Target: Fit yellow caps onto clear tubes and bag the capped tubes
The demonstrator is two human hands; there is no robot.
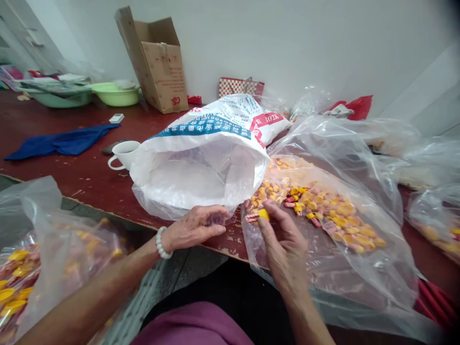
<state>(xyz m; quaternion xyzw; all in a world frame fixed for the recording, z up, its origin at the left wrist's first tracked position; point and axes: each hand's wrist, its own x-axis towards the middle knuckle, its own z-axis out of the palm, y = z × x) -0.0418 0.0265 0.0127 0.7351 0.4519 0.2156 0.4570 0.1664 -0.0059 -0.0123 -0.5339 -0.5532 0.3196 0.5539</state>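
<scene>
My right hand [287,239] pinches a small piece with a yellow cap [263,214] and a red-and-white striped body between thumb and fingers. My left hand [196,227], with a beaded bracelet at the wrist, is curled around small clear round pieces [216,218] at the table edge. Behind it lies a white printed sack [212,129], its wide mouth facing me. Many similar yellow-capped pieces [345,218] lie in and under a clear plastic bag [373,278] to the right of my right hand, some loose near the sack.
A white cup [125,152] stands left of the sack, near a blue cloth [63,142]. Basins [117,95] and an open carton [165,76] are at the back. At lower left, a clear bag [46,206] holds yellow-capped pieces below the table edge.
</scene>
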